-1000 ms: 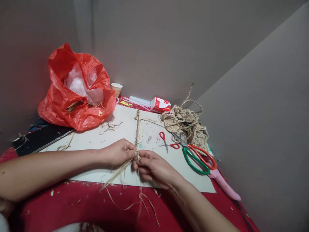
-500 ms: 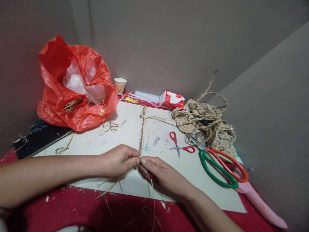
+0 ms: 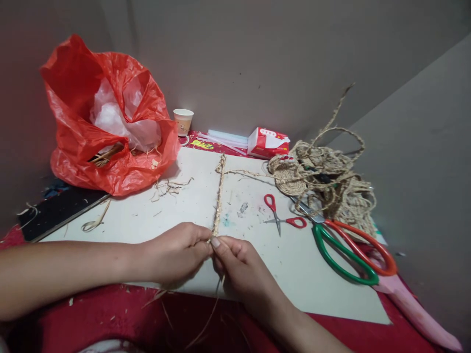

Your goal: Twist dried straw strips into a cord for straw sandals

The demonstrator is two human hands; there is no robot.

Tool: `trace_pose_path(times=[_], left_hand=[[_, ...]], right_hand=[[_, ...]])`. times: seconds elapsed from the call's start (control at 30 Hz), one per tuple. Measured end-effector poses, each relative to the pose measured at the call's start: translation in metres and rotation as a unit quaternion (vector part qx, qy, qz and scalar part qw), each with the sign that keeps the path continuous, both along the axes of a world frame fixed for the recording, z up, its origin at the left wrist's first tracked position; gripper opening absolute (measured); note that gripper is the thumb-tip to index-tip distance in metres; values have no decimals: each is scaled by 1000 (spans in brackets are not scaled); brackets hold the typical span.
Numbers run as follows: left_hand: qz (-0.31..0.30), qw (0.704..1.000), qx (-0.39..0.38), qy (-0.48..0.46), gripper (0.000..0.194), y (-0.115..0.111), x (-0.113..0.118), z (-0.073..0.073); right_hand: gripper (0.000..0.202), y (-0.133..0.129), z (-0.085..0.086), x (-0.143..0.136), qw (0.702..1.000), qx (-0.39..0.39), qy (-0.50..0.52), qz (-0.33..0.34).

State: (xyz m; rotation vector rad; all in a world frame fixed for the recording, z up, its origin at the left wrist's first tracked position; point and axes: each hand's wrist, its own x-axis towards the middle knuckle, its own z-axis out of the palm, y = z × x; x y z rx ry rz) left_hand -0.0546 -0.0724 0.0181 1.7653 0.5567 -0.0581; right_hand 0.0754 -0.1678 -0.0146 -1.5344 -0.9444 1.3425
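From my remote seat I watched through the head camera; the left hand (image 3: 180, 252) pinched the near end of a straw-coloured braid (image 3: 220, 201) between thumb and forefinger, and the right hand (image 3: 245, 267) met it there, thumb pressed close beside the left fingertips — a paired grip that, I judged, stopped the plait from loosening; whether the right hand's curled lower fingers gripped anything, I could not tell. The braid ran away from the hands across the pale board (image 3: 312, 299), roughly straight, probably because of a light pull; what anchored its far end I could not make out, though a thin cord (image 3: 250, 173) led from there toward the heap of braided cord (image 3: 309, 162) on the right. Loose strands (image 3: 218, 290) trailed below the hands, presumably to stay free of the grip; the small red-handled scissors (image 3: 278, 219) lay spread just right of the braid, seemingly for easy reach; the large scissors (image 3: 371, 278) rested farther right, handles nearer the person. The red plastic bag (image 3: 84, 166) stood at the far left, mouth gaping — handy, I supposed, for the straw pieces (image 3: 106, 158) inside.
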Motion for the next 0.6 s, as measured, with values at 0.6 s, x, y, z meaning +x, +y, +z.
trace_pose_path(times=[0.6], left_hand=[[-15, 984, 171, 40, 21, -14, -6, 3]], right_hand=[[31, -3, 3, -10, 996, -3, 76, -44]])
